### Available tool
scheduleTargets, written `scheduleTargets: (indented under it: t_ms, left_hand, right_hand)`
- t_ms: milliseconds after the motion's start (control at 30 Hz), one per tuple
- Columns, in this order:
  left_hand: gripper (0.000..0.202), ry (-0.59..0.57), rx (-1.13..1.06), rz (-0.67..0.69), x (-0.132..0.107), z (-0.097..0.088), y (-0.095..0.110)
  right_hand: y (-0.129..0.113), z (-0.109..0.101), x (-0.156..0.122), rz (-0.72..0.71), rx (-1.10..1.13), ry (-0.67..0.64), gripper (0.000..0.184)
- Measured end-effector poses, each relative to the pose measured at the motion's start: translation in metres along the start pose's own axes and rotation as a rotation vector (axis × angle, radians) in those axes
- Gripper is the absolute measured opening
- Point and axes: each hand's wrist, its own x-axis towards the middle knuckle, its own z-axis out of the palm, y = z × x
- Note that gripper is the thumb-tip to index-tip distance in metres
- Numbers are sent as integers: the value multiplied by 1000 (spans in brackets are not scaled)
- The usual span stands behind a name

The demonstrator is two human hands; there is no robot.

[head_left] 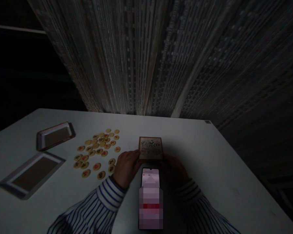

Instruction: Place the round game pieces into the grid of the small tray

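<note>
Two striped sleeves (90,206) reach up from the bottom of my feed, with a lit phone (150,177) lying between them, its lower part pixelated. Just beyond it I see the lettered box (150,148), face up between both hands. The left hand (127,166) grips its near left edge; the right hand (177,170) meets the near right corner, but in such shadow that I can't tell whether its fingers are closed. Left of these, round pieces (96,166) with red or dark characters lie scattered on the white table (234,169), with two shallow trays (35,174) past them. Behind the table's far edge hangs a stringy curtain (146,58).
</note>
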Motion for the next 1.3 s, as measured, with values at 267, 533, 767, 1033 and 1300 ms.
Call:
scheduleTargets:
  t_ms: [267,533,767,1033,1300]
  left_hand:
    - [31,-41,71,-21,-1,2,0]
    - [34,-41,13,-51,-1,3,1]
    - [29,-83,43,-69,3,-1,4]
    - [29,-162,92,-126,6,-9,12]
    - [32,-148,66,-113,3,-8,9]
  right_hand:
    - [11,7,-5,37,-107,-49,30]
    - [10,5,-3,13,-134,-67,29]
    - [11,4,-3,13,-136,-69,30]
    - [11,7,-2,48,-110,-73,29]
    - [8,6,-3,-33,-227,-68,25]
